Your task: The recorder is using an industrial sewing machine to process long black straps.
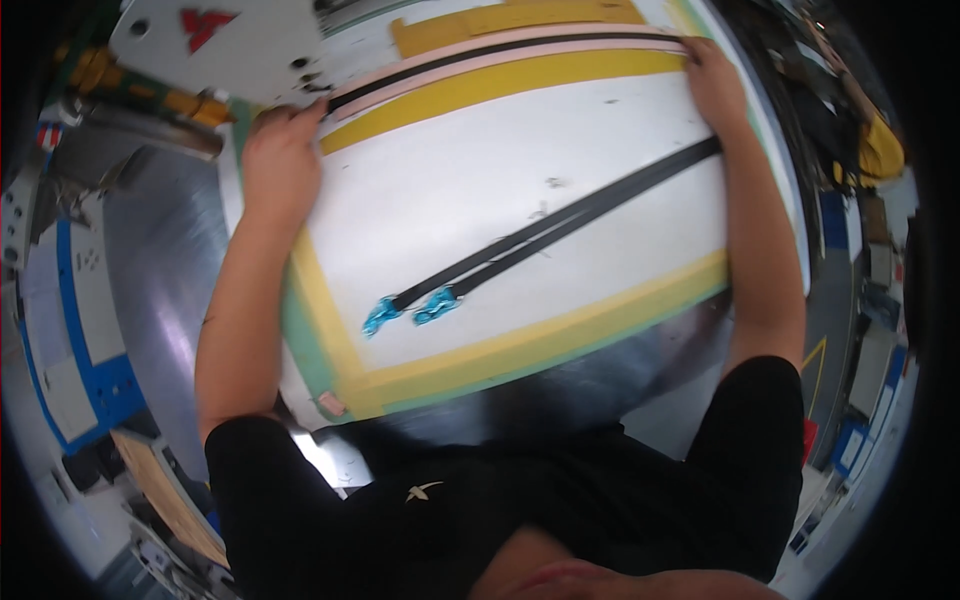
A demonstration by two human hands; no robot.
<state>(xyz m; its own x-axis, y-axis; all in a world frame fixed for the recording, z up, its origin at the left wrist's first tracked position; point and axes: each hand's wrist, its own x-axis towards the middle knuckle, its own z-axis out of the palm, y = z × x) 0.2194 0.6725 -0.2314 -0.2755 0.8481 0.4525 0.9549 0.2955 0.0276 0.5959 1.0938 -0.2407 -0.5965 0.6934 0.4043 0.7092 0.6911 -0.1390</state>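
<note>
A long black strip [500, 46] lies along a pale pink band [400, 88] across the far part of a white board [480, 170]. My left hand [283, 160] is closed, its fingertips pinched at the strip's left end. At the opposite end, my right hand [714, 88] is closed with its fingers on the strip. Just nearer than the pink band runs a yellow strip [520, 85]. Two more black strips [560, 217] lie slanting on the board, their right ends hidden by my right forearm. Crinkled blue material [381, 315] covers their near-left ends.
Yellow and green tape [560, 335] borders the board. Beyond the strips lies another yellow piece [520, 18]. A white machine panel with a red mark [170, 38] stands at the far left. At the far right is a person in a yellow top [880, 150].
</note>
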